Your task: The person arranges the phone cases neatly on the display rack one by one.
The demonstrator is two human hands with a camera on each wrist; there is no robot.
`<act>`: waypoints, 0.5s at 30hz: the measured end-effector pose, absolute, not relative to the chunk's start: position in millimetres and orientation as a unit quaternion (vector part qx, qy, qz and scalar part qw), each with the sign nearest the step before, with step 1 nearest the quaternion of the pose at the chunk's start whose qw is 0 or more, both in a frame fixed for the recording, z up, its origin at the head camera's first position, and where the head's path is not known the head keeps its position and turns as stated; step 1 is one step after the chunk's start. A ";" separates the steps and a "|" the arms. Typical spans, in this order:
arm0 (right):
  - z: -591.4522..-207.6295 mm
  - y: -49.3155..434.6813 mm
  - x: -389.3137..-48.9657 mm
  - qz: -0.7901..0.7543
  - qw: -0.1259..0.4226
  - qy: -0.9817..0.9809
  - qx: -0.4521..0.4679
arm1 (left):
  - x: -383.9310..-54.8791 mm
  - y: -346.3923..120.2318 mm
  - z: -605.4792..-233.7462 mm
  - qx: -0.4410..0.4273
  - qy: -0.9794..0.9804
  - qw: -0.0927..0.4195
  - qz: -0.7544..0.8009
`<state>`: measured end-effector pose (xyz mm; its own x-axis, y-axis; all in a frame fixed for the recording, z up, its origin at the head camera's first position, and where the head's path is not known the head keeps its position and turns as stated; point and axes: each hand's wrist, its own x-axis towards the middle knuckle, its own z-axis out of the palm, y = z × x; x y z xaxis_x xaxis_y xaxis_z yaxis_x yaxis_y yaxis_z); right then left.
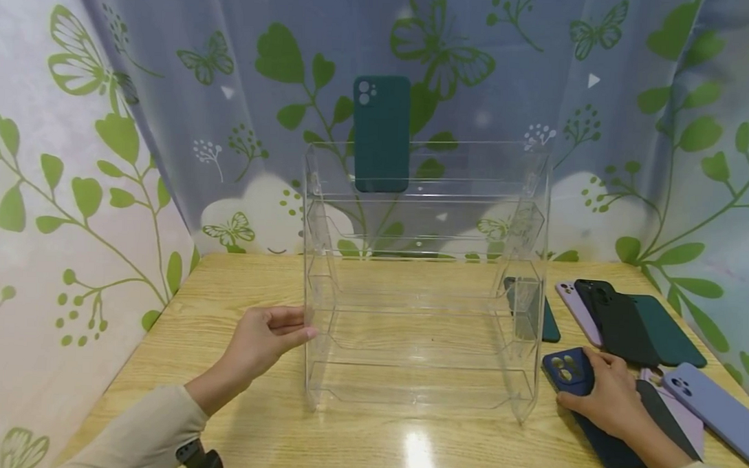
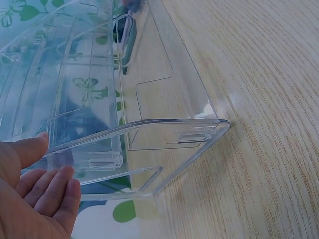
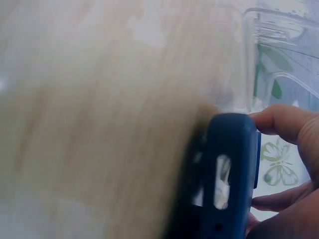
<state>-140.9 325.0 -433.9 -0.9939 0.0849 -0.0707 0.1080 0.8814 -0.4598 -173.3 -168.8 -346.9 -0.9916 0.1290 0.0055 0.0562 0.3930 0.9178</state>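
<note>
A clear acrylic tiered display rack stands on the table. My left hand holds the front edge of its left side panel. In the left wrist view that edge passes between the thumb and the curled fingers of this hand. On the right, my right hand grips a dark blue phone case by its edges, near the camera cutout. The right wrist view shows this case end-on, tilted off the wood. A dark green phone case stands upright in the rack's top tier.
Right of the rack lie several phone cases: a black one over a green one, a lilac one and a periwinkle one. Another green case lies close behind the rack's right side. A patterned curtain hangs behind.
</note>
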 end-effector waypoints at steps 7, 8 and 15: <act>-417.7 323.1 -140.7 -0.255 -0.014 0.966 0.040 | -172.7 -169.2 -346.3 0.054 0.835 0.035 0.546; -414.3 322.7 -141.0 -0.257 -0.019 0.965 0.039 | -172.7 -169.3 -346.3 0.053 0.835 0.035 0.546; -388.7 315.3 -139.5 -0.255 -0.071 0.963 0.043 | -173.3 -168.4 -346.4 0.053 0.833 0.037 0.550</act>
<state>-139.5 315.3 -388.7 -0.9863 0.1182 0.1150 0.0457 0.8659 -0.4981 -173.3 -168.4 -346.4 -0.9917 0.1288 -0.0034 0.0475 0.3898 0.9197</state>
